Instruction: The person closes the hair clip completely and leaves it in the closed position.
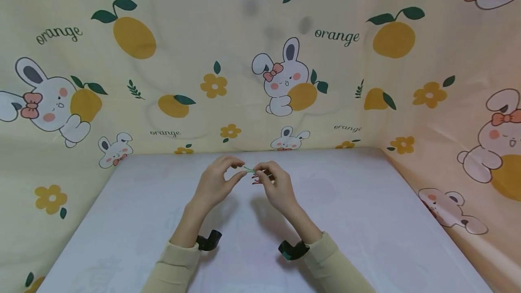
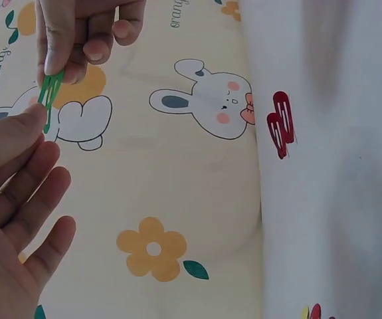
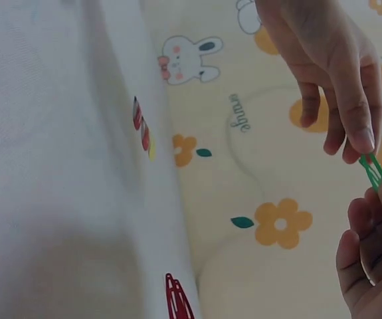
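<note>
A thin green hair snap clip [image 1: 250, 171] is held up between both hands above the far part of the table. With thumb and index finger, my left hand [image 1: 214, 182] pinches one end of it. My right hand [image 1: 278, 186] pinches the other end, its remaining fingers loosely bent. In the left wrist view the green clip [image 2: 51, 93] shows slim bars with a gap between them. Two dark red snap clips [image 2: 282, 123] lie side by side on the table; in the head view the right hand partly hides the red clips [image 1: 256, 180].
The white-covered table [image 1: 122, 238] meets a patterned cloth backdrop [image 1: 228, 58] at its far edge. Near that edge, the right wrist view has red-and-white clips [image 3: 141, 124] with a yellow piece [image 3: 151, 149] beside them. Black wrist cameras [image 1: 209, 240] sit below both hands.
</note>
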The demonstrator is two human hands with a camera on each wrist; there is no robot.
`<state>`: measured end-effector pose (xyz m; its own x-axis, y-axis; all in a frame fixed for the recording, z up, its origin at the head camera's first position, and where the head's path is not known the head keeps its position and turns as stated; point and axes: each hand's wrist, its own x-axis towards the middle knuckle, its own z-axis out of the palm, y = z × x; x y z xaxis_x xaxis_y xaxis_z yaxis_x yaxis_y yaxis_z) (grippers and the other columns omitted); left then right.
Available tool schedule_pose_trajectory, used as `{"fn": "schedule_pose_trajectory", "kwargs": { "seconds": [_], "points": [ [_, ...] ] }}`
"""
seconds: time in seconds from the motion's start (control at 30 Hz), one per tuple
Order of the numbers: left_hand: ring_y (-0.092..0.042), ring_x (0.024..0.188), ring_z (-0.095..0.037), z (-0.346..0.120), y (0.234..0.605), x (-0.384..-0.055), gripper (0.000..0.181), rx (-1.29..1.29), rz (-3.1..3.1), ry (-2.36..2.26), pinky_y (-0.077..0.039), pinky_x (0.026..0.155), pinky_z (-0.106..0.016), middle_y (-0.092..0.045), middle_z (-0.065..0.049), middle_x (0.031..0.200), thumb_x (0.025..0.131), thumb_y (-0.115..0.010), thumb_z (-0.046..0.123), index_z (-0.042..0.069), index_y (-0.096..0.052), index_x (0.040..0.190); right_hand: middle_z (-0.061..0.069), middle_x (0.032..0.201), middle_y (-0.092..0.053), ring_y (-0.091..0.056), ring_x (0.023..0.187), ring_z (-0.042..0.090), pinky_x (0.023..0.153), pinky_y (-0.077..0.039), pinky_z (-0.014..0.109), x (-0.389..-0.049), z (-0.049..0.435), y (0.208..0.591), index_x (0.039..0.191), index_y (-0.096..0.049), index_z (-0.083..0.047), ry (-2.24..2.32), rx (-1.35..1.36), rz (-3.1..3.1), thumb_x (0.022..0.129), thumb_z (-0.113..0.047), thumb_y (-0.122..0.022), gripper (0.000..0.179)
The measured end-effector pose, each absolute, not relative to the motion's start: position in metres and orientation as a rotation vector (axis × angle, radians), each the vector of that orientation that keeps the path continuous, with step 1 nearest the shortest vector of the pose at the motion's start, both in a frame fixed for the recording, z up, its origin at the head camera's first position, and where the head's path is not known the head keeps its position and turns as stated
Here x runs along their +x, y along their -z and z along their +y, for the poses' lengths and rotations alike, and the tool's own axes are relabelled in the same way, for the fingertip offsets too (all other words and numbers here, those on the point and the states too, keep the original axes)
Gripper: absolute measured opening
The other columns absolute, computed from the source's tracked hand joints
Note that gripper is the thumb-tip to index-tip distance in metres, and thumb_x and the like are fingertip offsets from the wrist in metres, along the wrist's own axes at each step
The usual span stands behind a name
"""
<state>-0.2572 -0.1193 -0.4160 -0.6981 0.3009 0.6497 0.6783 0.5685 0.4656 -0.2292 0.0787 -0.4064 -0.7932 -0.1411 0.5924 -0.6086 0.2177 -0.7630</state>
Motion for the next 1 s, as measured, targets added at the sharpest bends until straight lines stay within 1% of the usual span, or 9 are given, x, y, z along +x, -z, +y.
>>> {"fn": "schedule_pose_trajectory", "kwargs": {
  "seconds": [0.13, 0.3, 0.4, 0.5, 0.67, 0.77, 0.83, 1.0],
  "points": [
    [-0.067, 0.101, -0.018, -0.121, 0.414, -0.256, 0.026, -0.81, -2.283, 1.005, -0.058, 0.085, -0.042, -0.071, -0.001, 0.111, 0.09, -0.083, 0.011, 0.009, -0.074, 0.114, 0.026, 0.098, -0.066, -0.069, 0.078, 0.029, 0.071, -0.062, 0.028, -0.228, 0.079, 0.404, 0.102, -0.068, 0.013, -1.604, 0.717, -2.096, 0.096, 0.014, -0.063, 0.008],
    [-0.068, 0.102, -0.018, -0.123, 0.412, -0.255, 0.026, -0.843, -2.301, 1.027, -0.059, 0.085, -0.041, -0.071, -0.001, 0.112, 0.09, -0.083, 0.011, 0.009, -0.076, 0.115, 0.026, 0.096, -0.067, -0.068, 0.077, 0.035, 0.071, -0.062, 0.036, -0.228, 0.082, 0.405, 0.102, -0.068, 0.011, -1.549, 0.772, -2.108, 0.094, 0.015, -0.064, 0.01],
    [-0.068, 0.107, -0.018, -0.123, 0.412, -0.254, 0.025, -0.854, -2.326, 1.034, -0.058, 0.088, -0.039, -0.072, -0.001, 0.113, 0.09, -0.083, 0.011, 0.009, -0.076, 0.114, 0.025, 0.096, -0.067, -0.068, 0.077, 0.036, 0.071, -0.06, 0.034, -0.228, 0.084, 0.407, 0.102, -0.068, 0.01, -1.515, 0.805, -2.115, 0.094, 0.016, -0.064, 0.011],
    [-0.067, 0.11, -0.02, -0.124, 0.411, -0.253, 0.023, -0.872, -2.339, 1.042, -0.057, 0.092, -0.041, -0.074, -0.001, 0.112, 0.089, -0.083, 0.009, 0.01, -0.078, 0.112, 0.023, 0.095, -0.067, -0.068, 0.076, 0.034, 0.071, -0.059, 0.032, -0.228, 0.085, 0.409, 0.102, -0.068, 0.009, -1.494, 0.835, -2.118, 0.094, 0.015, -0.065, 0.01],
    [-0.067, 0.11, -0.02, -0.125, 0.413, -0.252, 0.02, -0.898, -2.346, 1.041, -0.057, 0.094, -0.042, -0.075, 0.0, 0.108, 0.088, -0.083, 0.007, 0.011, -0.079, 0.108, 0.022, 0.094, -0.067, -0.067, 0.075, 0.037, 0.07, -0.058, 0.029, -0.227, 0.086, 0.412, 0.102, -0.067, 0.009, -1.484, 0.864, -2.112, 0.093, 0.015, -0.065, 0.01],
    [-0.067, 0.109, -0.019, -0.126, 0.415, -0.253, 0.018, -0.902, -2.358, 1.031, -0.056, 0.093, -0.041, -0.075, 0.001, 0.107, 0.089, -0.083, 0.007, 0.012, -0.079, 0.106, 0.023, 0.094, -0.067, -0.067, 0.074, 0.04, 0.069, -0.055, 0.024, -0.228, 0.086, 0.415, 0.102, -0.067, 0.01, -1.477, 0.88, -2.106, 0.093, 0.017, -0.064, 0.012],
    [-0.067, 0.107, -0.019, -0.126, 0.415, -0.254, 0.017, -0.899, -2.366, 1.026, -0.056, 0.092, -0.041, -0.075, 0.002, 0.105, 0.089, -0.083, 0.007, 0.012, -0.079, 0.105, 0.022, 0.093, -0.067, -0.067, 0.074, 0.038, 0.069, -0.055, 0.023, -0.228, 0.086, 0.416, 0.102, -0.067, 0.009, -1.466, 0.889, -2.103, 0.092, 0.018, -0.064, 0.013],
    [-0.067, 0.104, -0.017, -0.127, 0.417, -0.253, 0.014, -0.888, -2.376, 1.017, -0.057, 0.087, -0.041, -0.075, 0.003, 0.102, 0.089, -0.083, 0.008, 0.01, -0.079, 0.102, 0.017, 0.092, -0.066, -0.065, 0.072, 0.033, 0.067, -0.055, 0.023, -0.228, 0.085, 0.419, 0.102, -0.067, 0.009, -1.434, 0.905, -2.094, 0.091, 0.021, -0.064, 0.017]
  ]
}}
